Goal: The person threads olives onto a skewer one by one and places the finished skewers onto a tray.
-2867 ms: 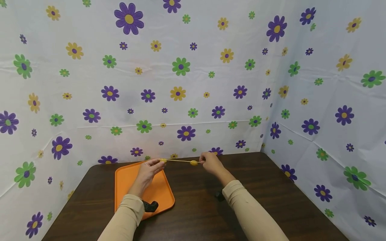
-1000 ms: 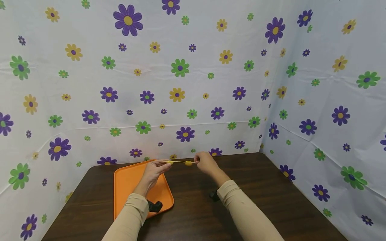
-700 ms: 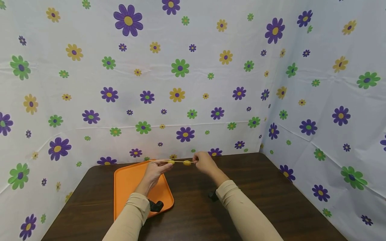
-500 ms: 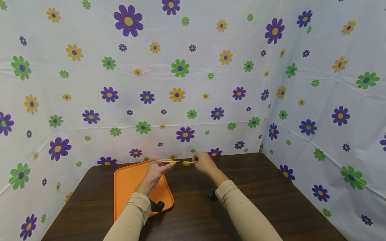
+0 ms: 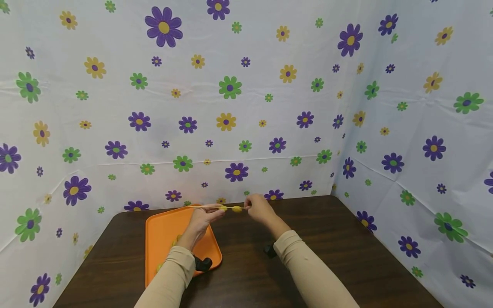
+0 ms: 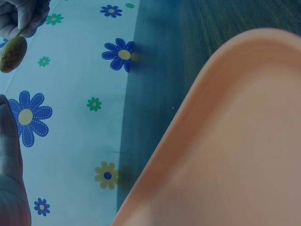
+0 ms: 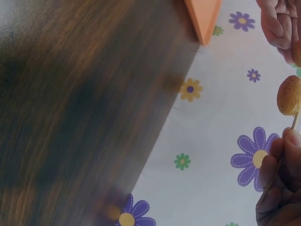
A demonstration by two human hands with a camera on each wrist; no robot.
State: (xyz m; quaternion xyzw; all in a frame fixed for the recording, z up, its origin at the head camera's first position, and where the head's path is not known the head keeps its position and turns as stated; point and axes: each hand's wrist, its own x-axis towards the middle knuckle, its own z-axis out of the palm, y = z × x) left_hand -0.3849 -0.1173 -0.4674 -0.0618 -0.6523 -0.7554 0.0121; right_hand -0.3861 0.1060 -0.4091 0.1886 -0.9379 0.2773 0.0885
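Note:
A thin wooden skewer (image 5: 230, 208) is held level above the table's far edge, carrying two small oval yellow pieces that look like baby potatoes. The left hand (image 5: 201, 220) holds the left potato (image 5: 223, 208) between thumb and fingers, with skewer sticking out past it to the left. The right potato (image 5: 236, 209) sits apart, a short gap away, near the skewer's right end. There the right hand (image 5: 259, 208) grips the skewer with curled fingers. The right wrist view shows the right potato (image 7: 289, 95) just above the right hand's (image 7: 282, 188) fingertips.
An orange tray (image 5: 159, 226) lies on the dark wood table (image 5: 308, 231) under the left forearm. Yellow pieces (image 5: 176, 240) on it are partly hidden by that arm. Flowered sheets (image 5: 246, 107) rise behind and to the right. Black devices (image 5: 203, 264) are on the wrists.
The left hand has moved right along the skewer with its potato, and the right hand slightly left. The gap between the potatoes has narrowed. Yellow pieces on the tray have come into view.

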